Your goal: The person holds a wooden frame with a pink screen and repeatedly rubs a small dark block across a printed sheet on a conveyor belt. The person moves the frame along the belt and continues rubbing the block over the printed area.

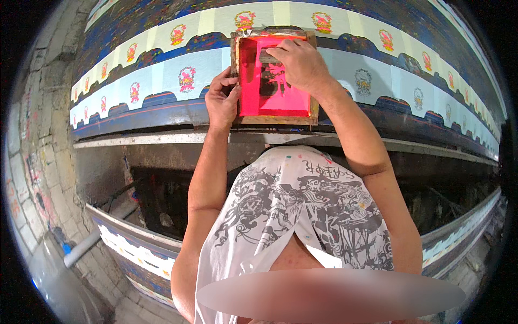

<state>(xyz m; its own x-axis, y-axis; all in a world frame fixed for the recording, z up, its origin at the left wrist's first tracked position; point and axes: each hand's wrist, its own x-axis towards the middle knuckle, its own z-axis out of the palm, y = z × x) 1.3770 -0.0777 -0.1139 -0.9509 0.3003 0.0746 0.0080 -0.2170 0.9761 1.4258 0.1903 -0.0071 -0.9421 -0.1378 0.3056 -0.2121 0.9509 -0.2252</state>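
A long printing table [162, 137] is seen running across the frame, covered by a stretched cloth [372, 70] of dark blue bands and pale strips on which red and yellow emblems [186, 79] are repeated at intervals; fainter, greyish emblems [363, 81] are carried on the stretch to the right. A second run of patterned cloth [135, 254] is visible lower down, beside a stone-block wall [38, 135] at the left.

A wooden-framed printing screen [272, 75], its mesh stained bright pink-red, is laid flat on the pale strip at the middle of the table, directly ahead of the person. Both bare forearms are raised from the lower edge and extended forward over a white patterned shirt [302, 210].

The left hand [222, 100] is set against the left side of the frame, its fingers curled together and clamped on the wooden edge. The right hand [299, 62] is placed palm down over the upper part of the mesh, wrist bent, fingers closed on what appears to be a small squeegee [267, 56], though most of it is hidden beneath the hand.
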